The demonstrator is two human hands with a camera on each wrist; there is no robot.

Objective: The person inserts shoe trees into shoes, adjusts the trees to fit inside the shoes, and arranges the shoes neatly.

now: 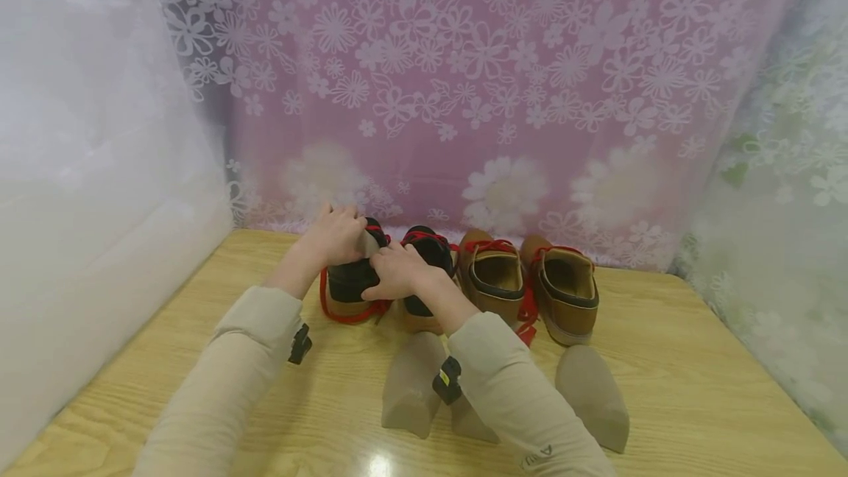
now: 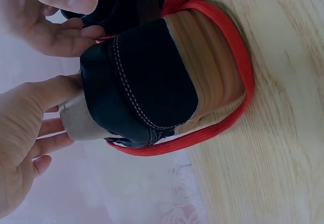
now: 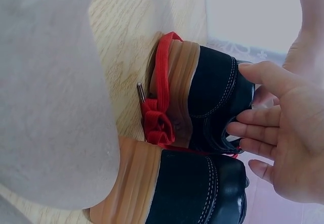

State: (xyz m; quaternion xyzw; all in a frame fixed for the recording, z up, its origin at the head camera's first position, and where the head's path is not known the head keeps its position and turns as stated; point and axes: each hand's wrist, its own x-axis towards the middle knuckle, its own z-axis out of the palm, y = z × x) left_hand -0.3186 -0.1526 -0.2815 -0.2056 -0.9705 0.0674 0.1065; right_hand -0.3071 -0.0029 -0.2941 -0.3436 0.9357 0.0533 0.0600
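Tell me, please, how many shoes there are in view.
4, in a row on the table, from left to right: first black shoe, second black shoe, first brown shoe, second brown shoe. The black two are partly covered.

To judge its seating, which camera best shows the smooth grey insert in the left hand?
The left wrist view: there the smooth grey insert plainly protrudes from the black-and-tan shoe, pinched by the left hand. The head view shows only a small part; in the right wrist view I cannot make it out.
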